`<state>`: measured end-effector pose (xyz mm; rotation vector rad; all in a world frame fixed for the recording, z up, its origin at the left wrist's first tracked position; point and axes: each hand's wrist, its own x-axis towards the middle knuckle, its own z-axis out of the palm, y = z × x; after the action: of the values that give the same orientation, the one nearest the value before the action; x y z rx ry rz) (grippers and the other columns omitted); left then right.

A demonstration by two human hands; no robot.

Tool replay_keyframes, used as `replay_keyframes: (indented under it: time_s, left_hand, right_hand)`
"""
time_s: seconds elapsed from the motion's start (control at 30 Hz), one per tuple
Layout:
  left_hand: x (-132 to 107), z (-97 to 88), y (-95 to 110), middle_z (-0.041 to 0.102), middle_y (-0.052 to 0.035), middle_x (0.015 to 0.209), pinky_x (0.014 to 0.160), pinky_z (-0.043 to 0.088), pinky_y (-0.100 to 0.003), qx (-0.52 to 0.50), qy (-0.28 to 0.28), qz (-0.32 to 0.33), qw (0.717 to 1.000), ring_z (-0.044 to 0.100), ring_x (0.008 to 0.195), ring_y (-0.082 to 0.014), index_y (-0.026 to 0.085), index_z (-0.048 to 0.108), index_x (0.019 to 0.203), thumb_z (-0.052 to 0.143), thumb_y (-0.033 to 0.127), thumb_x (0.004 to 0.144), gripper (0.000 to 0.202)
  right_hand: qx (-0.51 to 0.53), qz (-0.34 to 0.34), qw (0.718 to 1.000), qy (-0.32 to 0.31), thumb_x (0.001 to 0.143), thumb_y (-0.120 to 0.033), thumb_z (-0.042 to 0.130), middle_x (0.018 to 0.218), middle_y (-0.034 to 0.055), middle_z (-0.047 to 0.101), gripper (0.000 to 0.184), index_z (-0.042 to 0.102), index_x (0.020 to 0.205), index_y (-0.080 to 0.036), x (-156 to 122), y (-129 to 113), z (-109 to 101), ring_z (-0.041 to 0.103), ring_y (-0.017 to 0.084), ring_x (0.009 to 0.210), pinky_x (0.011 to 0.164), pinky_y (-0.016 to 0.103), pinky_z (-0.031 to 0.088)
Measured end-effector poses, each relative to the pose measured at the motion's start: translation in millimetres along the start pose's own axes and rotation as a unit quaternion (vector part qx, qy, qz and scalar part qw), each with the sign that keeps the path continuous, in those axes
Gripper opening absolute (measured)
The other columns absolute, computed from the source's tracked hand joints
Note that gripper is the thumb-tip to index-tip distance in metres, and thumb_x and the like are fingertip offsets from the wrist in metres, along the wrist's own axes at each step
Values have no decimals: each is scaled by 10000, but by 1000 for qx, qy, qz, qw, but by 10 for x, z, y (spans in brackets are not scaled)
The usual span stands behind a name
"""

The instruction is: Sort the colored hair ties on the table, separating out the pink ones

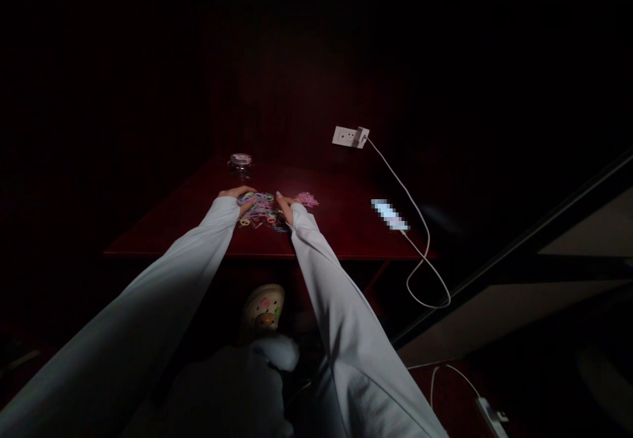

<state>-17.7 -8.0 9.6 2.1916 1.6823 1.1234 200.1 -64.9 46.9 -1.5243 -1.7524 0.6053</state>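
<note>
A loose pile of small coloured bands (262, 206), which look like elastic hair ties, lies on the dark red table (163, 233). At the pile's left edge is my left hand (238, 194), its thumb and fingers apart around that side. My right hand (285, 207) is at the right edge, fingers stretched and apart. Neither hand visibly grips anything, though the dim light hides fine detail. Just right of my right hand sits a separate pink cluster of bands (307, 198). A few bands are scattered along the pile's near side, including a yellow one (244, 223).
A clear lidded jar (241, 165) stands at the table's back left. On the right lies a lit phone (390, 214), its white cable (428, 227) looping past the edge up to a wall socket (345, 136). Below is a power strip (491, 417). The surroundings are very dark.
</note>
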Motion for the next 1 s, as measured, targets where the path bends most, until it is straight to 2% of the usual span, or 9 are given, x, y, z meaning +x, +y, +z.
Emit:
replay_keyframes:
  time_s: [0.2,0.3,0.53,0.7,0.77,0.87,1.0]
  left_hand:
    - [-26,-36,66,868,-34,1110,972,591,-350,-10,23,-20,999,786,1041,-284,280,826,1222,680,463,892,404]
    - [-33,-23,54,869,-27,1127,978,589,-352,-15,23,-15,999,779,1033,-280,294,825,1247,674,505,907,428]
    - [3,55,-18,863,-69,1194,994,597,-403,18,-52,-19,998,779,1078,-322,280,863,1212,610,533,938,450]
    - [11,61,-15,861,-31,1232,1081,569,-412,19,-25,37,999,750,1172,-308,302,882,1080,575,454,946,368]
    - [1,57,-9,852,-11,1266,1107,554,-422,21,-13,49,999,735,1188,-296,314,878,1080,558,443,956,367]
    - [-8,55,-15,839,6,1305,1150,520,-454,13,4,53,998,721,1205,-287,326,870,1111,534,422,983,372]
    - [-10,53,-17,833,-21,1310,1156,510,-446,0,23,39,999,723,1217,-288,305,864,1141,498,420,1007,406]
  right_hand:
    - [-3,0,1000,16,1096,-632,542,1110,32,808,477,872,1049,-291,32,45,21,694,221,1312,1217,327,487]
    - [8,-4,1000,10,1096,-625,548,1127,34,811,469,869,1047,-287,8,37,4,686,219,1325,1215,314,484]
    - [8,2,1000,18,1130,-549,512,1168,30,805,444,872,1084,-294,-11,-1,-3,670,208,1355,1245,323,453]
    - [-3,25,999,22,1123,-517,538,1150,28,787,415,881,1089,-287,97,23,63,680,202,1306,1201,292,468]
    - [-4,23,999,22,1118,-513,549,1141,31,783,402,881,1103,-288,116,36,78,676,204,1301,1200,295,462]
    - [-5,29,999,24,1120,-502,544,1158,31,780,396,877,1141,-289,112,50,87,676,200,1297,1208,299,453]
    - [-3,22,999,28,1113,-502,568,1194,14,782,366,868,1162,-298,109,70,101,672,193,1304,1207,293,454]
